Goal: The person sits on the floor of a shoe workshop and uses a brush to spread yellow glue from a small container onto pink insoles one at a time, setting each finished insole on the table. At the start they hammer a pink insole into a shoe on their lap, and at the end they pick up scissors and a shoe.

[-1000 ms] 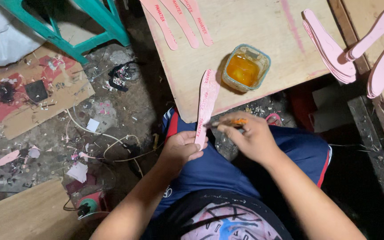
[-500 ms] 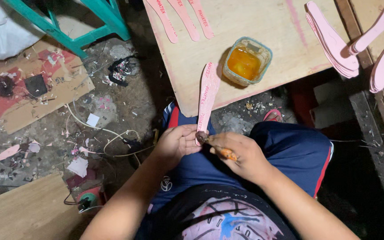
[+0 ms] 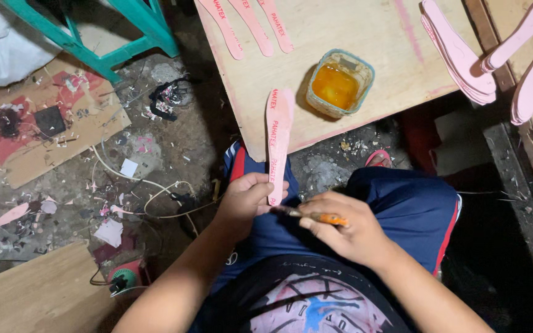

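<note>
Over my lap, left hand [image 3: 248,198] clamps the pink sole strip [image 3: 278,139] — right hand [image 3: 347,231] grips a brush [image 3: 316,216], tip touching the strip's near end.

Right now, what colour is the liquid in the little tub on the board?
Amber orange, in the tub; the head view shows it.

The left hand [image 3: 246,198] covers the near end of the pink insole [image 3: 277,143]. The brush [image 3: 316,216] handle disappears inside the right hand [image 3: 347,231]. Pink insoles [image 3: 245,24] at the tabletop's [image 3: 365,24] far edge are cut off.

Only red printed lettering on pink insole [image 3: 278,139] (left-hand held).
</note>
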A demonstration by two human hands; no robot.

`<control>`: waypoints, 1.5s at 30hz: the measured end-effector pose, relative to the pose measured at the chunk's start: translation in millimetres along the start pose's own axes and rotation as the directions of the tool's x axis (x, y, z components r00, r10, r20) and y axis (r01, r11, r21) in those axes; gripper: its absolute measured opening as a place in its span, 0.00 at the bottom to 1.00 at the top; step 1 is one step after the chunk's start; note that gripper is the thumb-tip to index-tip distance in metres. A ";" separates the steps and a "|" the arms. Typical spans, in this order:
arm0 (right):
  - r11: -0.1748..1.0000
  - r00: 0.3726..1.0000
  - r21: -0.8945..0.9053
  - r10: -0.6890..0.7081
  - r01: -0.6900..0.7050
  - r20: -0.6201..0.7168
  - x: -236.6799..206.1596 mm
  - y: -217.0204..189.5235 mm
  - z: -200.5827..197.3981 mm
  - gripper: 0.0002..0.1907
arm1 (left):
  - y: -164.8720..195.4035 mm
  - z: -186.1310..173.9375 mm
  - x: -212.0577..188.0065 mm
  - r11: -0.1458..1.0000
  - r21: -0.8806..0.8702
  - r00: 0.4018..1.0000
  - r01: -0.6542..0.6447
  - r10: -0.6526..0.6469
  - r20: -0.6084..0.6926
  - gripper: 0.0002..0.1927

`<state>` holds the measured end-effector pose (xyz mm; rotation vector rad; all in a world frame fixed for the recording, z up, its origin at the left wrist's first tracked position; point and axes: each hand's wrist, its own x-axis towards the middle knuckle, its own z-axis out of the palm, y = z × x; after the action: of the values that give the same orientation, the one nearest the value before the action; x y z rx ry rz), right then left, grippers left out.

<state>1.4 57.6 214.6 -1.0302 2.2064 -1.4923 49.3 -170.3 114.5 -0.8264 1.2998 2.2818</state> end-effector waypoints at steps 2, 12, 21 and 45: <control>0.997 0.994 -0.064 -0.040 0.034 -0.099 5.2 1.3 -6.5 0.11 | -0.8 2.4 -0.1 1.000 -0.012 1.000 0.008 -0.008 0.002 0.10; 0.989 0.991 -0.114 -0.079 0.091 0.109 -14.3 -1.3 -8.3 0.13 | -12.9 5.1 17.6 0.990 -0.139 1.000 -0.013 0.016 0.020 0.05; 0.996 0.980 0.075 0.058 -0.044 -0.191 -29.6 -3.5 -20.5 0.11 | 14.9 44.8 -7.3 0.933 -0.082 0.932 -0.350 0.356 0.070 0.05; 0.993 0.910 -0.050 0.078 -0.107 -0.406 -24.8 6.3 -40.9 0.08 | 60.3 57.9 -37.3 0.947 0.007 0.945 -0.321 0.321 -0.058 0.14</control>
<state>-7.7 104.4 222.5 -0.6650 2.5605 -1.7194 24.6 -151.5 200.7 -0.7305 1.5564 2.5231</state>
